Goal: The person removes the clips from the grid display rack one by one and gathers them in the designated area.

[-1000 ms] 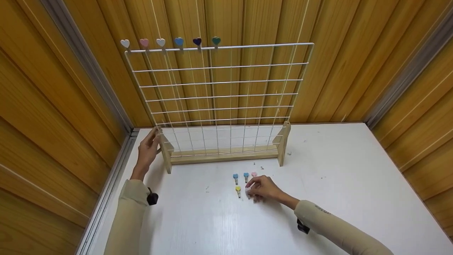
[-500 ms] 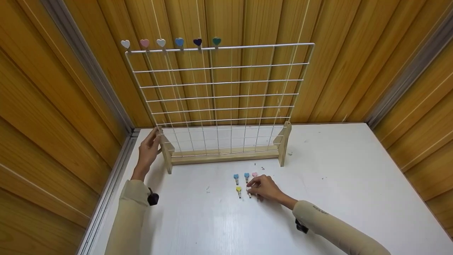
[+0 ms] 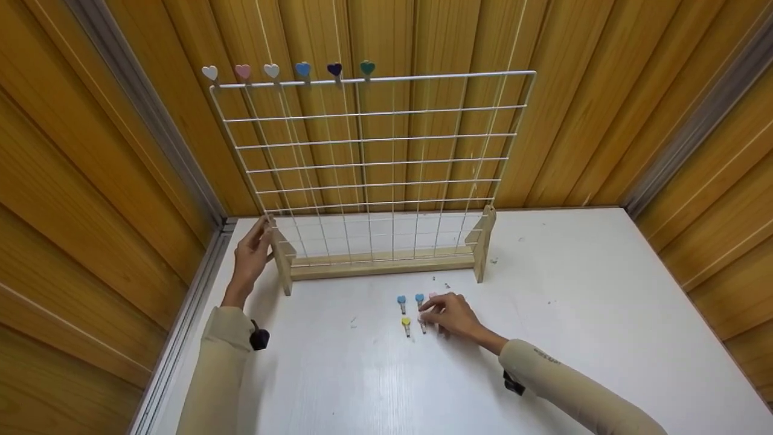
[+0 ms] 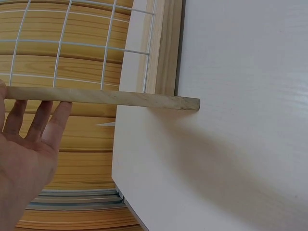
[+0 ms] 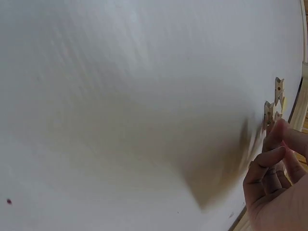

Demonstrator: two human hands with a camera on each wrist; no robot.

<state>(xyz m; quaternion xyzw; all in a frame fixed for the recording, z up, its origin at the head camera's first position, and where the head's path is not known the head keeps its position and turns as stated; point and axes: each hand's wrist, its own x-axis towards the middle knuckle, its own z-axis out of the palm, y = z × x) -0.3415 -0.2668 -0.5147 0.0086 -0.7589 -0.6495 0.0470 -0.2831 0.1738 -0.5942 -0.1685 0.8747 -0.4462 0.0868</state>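
A white wire grid [image 3: 386,142] stands upright in a wooden stand [image 3: 380,267]. My left hand [image 3: 251,254] holds the stand's left leg, its fingertips against the wood in the left wrist view. Several heart clothespins, including white, pink, blue and green [image 3: 367,68], line the grid's top wire. On the table lie two blue heart clothespins [image 3: 402,303], a yellow one [image 3: 406,325] and a pink one [image 3: 432,296], partly hidden. My right hand [image 3: 453,315] pinches a pale heart clothespin [image 3: 423,328] at the tabletop; its heart end is mostly covered by the fingertips.
The white tabletop [image 3: 338,368] carries small specks of debris. Wood-panelled walls [image 3: 604,90] close in the back and both sides. A metal rail [image 3: 175,338] runs along the table's left edge.
My right hand has shifted slightly away from me, over the clothespins, and the pale one's lower end shows more clearly than a second ago. My left hand stays on the stand.
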